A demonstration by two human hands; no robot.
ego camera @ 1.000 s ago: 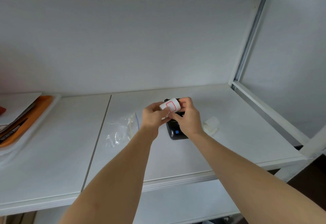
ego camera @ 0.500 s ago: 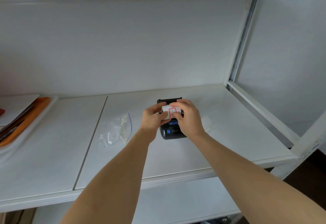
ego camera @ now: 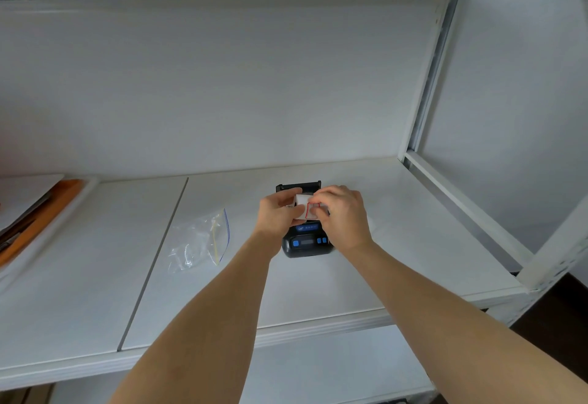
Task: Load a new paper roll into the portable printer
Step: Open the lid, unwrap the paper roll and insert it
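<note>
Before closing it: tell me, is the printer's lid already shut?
No: the printer's lid stands open behind the paper roll held by both hands.

On the shelf [ego camera: 318, 292] the printer [ego camera: 307, 243] sits mid-way, roll [ego camera: 304, 209] held just above it between both hands, bag [ego camera: 199, 241] to its left, tray [ego camera: 41, 212] far left.

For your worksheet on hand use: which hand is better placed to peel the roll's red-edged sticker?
Probably the right hand: its fingertips lie on the sticker of the paper roll, while the left hand grips the roll's end.
</note>
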